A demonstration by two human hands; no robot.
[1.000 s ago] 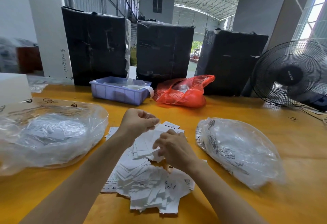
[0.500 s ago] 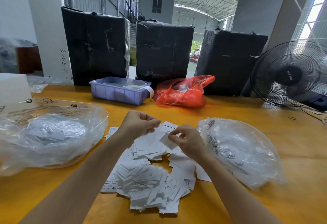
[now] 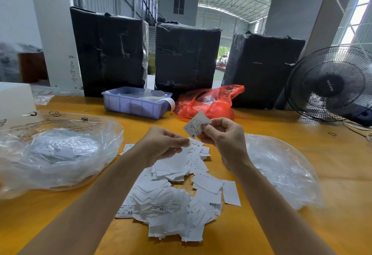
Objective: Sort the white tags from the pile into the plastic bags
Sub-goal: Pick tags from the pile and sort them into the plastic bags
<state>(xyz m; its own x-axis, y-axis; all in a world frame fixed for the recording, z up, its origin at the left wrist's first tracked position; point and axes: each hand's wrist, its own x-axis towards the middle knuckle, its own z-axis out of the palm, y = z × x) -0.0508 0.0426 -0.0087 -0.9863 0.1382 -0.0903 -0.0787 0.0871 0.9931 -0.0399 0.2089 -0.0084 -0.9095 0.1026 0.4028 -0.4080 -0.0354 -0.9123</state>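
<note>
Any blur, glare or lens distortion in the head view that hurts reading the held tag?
Head view: the tag pinched by the right hand is sharp, its M legible; wide-angle bending curves the fan and walls at the edges; daylight blows out the right window; glare sheens the bags; the table is evenly lit.

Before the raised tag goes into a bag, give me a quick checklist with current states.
1. Right hand pinches one white tag: ok.
2. Size letter readable, M: ok.
3. Left hand holding sorted tags: cannot tell.
4. Right plastic bag mouth open: cannot tell.
5. Left plastic bag already holds tags: ok.
6. Pile still has tags to sort: ok.
</note>
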